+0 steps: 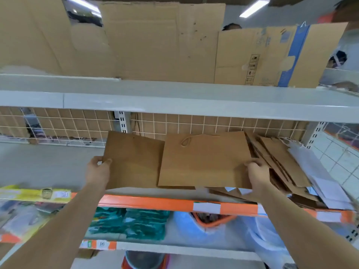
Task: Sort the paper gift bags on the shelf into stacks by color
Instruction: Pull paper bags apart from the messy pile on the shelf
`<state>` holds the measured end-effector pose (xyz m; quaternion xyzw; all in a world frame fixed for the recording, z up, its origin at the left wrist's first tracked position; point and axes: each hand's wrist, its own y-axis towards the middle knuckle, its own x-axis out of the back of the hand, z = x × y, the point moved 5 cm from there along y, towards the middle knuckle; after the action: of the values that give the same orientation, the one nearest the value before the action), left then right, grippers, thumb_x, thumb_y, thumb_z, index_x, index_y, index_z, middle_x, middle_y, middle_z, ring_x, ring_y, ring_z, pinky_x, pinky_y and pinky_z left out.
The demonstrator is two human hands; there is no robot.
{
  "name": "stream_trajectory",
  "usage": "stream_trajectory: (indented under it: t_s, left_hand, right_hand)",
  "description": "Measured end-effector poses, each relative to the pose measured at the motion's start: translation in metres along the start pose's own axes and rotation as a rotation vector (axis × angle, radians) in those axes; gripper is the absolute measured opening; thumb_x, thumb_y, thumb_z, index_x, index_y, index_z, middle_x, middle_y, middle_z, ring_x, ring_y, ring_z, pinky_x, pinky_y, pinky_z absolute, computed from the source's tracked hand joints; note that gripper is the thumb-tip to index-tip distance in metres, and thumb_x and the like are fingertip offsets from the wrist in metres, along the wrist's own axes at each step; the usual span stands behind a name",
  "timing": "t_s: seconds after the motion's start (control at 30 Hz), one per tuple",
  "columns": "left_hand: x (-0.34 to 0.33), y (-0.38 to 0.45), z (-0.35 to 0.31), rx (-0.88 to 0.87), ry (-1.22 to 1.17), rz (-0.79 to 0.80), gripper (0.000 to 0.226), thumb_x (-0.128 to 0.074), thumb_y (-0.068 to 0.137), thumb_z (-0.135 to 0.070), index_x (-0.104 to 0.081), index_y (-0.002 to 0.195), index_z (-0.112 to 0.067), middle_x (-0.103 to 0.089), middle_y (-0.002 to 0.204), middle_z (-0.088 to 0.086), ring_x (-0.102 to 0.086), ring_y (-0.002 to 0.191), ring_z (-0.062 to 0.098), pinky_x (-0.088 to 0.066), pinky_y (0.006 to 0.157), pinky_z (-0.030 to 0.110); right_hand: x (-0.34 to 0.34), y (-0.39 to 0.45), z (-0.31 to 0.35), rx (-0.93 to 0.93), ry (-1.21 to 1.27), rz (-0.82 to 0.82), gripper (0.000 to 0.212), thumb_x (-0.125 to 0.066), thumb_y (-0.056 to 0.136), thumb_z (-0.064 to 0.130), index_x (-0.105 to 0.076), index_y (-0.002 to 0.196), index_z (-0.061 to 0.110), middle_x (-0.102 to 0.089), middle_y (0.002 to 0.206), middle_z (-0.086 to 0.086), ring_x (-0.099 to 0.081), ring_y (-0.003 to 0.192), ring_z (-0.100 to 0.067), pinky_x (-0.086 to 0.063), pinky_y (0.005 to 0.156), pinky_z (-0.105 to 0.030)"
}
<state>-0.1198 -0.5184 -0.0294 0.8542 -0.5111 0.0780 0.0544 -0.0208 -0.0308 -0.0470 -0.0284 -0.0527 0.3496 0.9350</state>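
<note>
Head camera view: 2 flat brown paper gift bags lie at the front edge of the middle shelf, one in each of a person's hands. The left hand pinches the left brown bag at its left edge, thumb on top. The right hand closes on the right brown bag at its right edge; that bag overlaps the left one. Toward the shelf's right end, a loose pile of brown bags lies beside white bags. Flattened cardboard stands on the shelf above.
</note>
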Motion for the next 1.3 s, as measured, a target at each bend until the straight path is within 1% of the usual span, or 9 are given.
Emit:
stream_trajectory:
  t_s: [0.07,0.2,0.3,0.4,0.57,0.67,0.8,1.07,1.3]
  left_hand:
    - [0.029,0.02,0.006,0.018,-0.017,-0.009,0.02,-0.054,0.095,-0.018,-0.058,0.113,-0.012,-0.055,0.075,0.003,-0.05,0.063,0.019,-0.041,0.058,0.026]
    - [0.086,0.056,0.02,0.061,-0.019,-0.016,0.023,-0.055,0.094,-0.016,-0.058,0.116,-0.009,-0.06,0.099,0.015,-0.053,0.088,0.029,-0.045,0.081,0.039]
    - [0.128,0.08,0.035,0.086,-0.035,-0.024,0.021,-0.056,0.092,-0.016,-0.059,0.112,-0.009,-0.059,0.087,0.011,-0.052,0.083,0.027,-0.042,0.076,0.036]
    - [0.171,0.103,0.051,0.141,-0.056,-0.067,0.017,-0.057,0.091,-0.017,-0.06,0.107,-0.014,-0.057,0.086,0.011,-0.052,0.082,0.029,-0.042,0.074,0.035]
    - [0.236,0.14,0.077,0.228,-0.12,-0.16,0.022,-0.058,0.086,-0.01,-0.061,0.106,-0.019,-0.058,0.099,0.009,-0.05,0.091,0.029,-0.038,0.081,0.034]
    - [0.271,0.161,0.094,0.261,-0.15,-0.225,0.024,-0.06,0.084,-0.011,-0.062,0.107,-0.019,-0.059,0.099,0.01,-0.051,0.09,0.028,-0.037,0.08,0.033]
    - [0.31,0.198,0.111,0.273,-0.161,-0.277,0.028,-0.061,0.082,-0.009,-0.062,0.11,-0.018,-0.059,0.099,0.011,-0.052,0.088,0.027,-0.04,0.079,0.033]
    - [0.391,0.296,0.12,0.238,-0.134,-0.378,0.023,-0.063,0.081,-0.009,-0.062,0.102,-0.019,-0.057,0.095,0.008,-0.051,0.086,0.025,-0.038,0.078,0.032]
    - [0.464,0.377,0.138,0.285,-0.119,-0.445,0.034,-0.06,0.08,-0.013,-0.066,0.113,-0.019,-0.059,0.105,0.002,-0.051,0.094,0.027,-0.044,0.08,0.033]
  right_hand:
    - [-0.031,-0.019,-0.001,-0.006,0.041,0.024,0.014,-0.055,0.084,0.007,-0.064,0.084,0.018,-0.06,0.075,-0.005,-0.056,0.073,-0.025,-0.047,0.069,-0.033]
    - [-0.088,-0.057,-0.007,-0.029,0.044,0.038,0.012,-0.057,0.085,0.008,-0.064,0.084,0.018,-0.059,0.079,-0.007,-0.055,0.072,-0.025,-0.047,0.072,-0.036]
    - [-0.13,-0.083,-0.016,-0.057,0.054,0.073,0.013,-0.055,0.085,0.01,-0.064,0.094,0.016,-0.057,0.074,-0.003,-0.053,0.072,-0.024,-0.043,0.064,-0.028]
    - [-0.17,-0.102,-0.022,-0.076,0.053,0.096,0.012,-0.056,0.085,0.012,-0.064,0.094,0.013,-0.058,0.077,-0.003,-0.052,0.072,-0.02,-0.039,0.061,-0.028]
    - [-0.234,-0.121,-0.033,-0.153,0.082,0.101,0.011,-0.059,0.081,0.009,-0.065,0.077,0.017,-0.062,0.089,-0.003,-0.054,0.087,-0.023,-0.041,0.078,-0.033]
    - [-0.277,-0.131,-0.037,-0.189,0.106,0.141,0.018,-0.057,0.078,0.007,-0.067,0.07,0.019,-0.066,0.078,-0.001,-0.059,0.075,-0.022,-0.047,0.071,-0.032]
    - [-0.334,-0.145,-0.04,-0.182,0.104,0.2,0.011,-0.061,0.076,0.01,-0.068,0.073,0.019,-0.065,0.08,-0.004,-0.06,0.071,-0.023,-0.047,0.065,-0.029]
    - [-0.44,-0.164,-0.032,-0.172,0.103,0.233,0.017,-0.061,0.076,0.005,-0.069,0.086,0.016,-0.066,0.09,-0.008,-0.061,0.084,-0.027,-0.05,0.086,-0.041]
    - [-0.519,-0.19,-0.032,-0.163,0.05,0.243,0.014,-0.063,0.075,0.008,-0.069,0.085,0.014,-0.067,0.089,-0.008,-0.061,0.087,-0.029,-0.051,0.088,-0.043]
